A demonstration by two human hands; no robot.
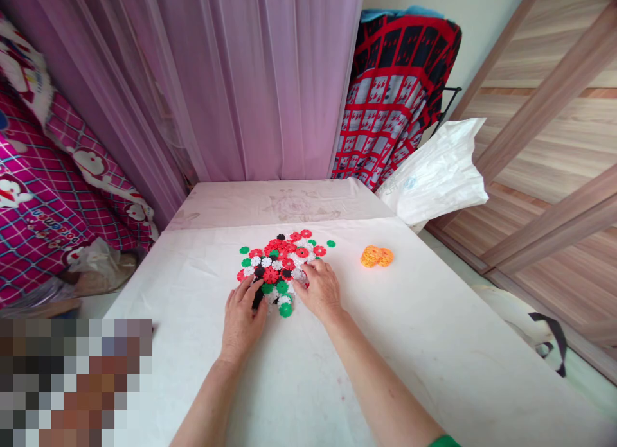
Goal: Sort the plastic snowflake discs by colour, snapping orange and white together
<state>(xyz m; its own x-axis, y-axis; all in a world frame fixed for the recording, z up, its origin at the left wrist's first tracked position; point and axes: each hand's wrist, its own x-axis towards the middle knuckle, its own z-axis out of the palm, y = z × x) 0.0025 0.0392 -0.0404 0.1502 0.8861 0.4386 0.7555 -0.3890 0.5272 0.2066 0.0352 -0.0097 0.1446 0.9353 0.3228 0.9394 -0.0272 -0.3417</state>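
A heap of flower-shaped plastic discs in red, white, green and black (270, 275) lies on the white-covered table (308, 383). At the heap's near left side, my left hand (243, 315) has its fingers curled around several black discs (258, 298), which show between thumb and fingers. On the right edge of the heap rests my right hand (321, 289), fingers apart and fingertips touching white and red discs. Its fingertips partly cover the pieces below. Just in front of the hands lies a green disc (286, 310).
A small pile of orange discs (376, 256) sits apart, right of the heap. A white plastic bag (436, 174) stands by the table's far right edge. Purple curtains (270, 81) hang behind, a red patterned cloth (385, 100) beside them. Wooden doors (549, 139) are at right.
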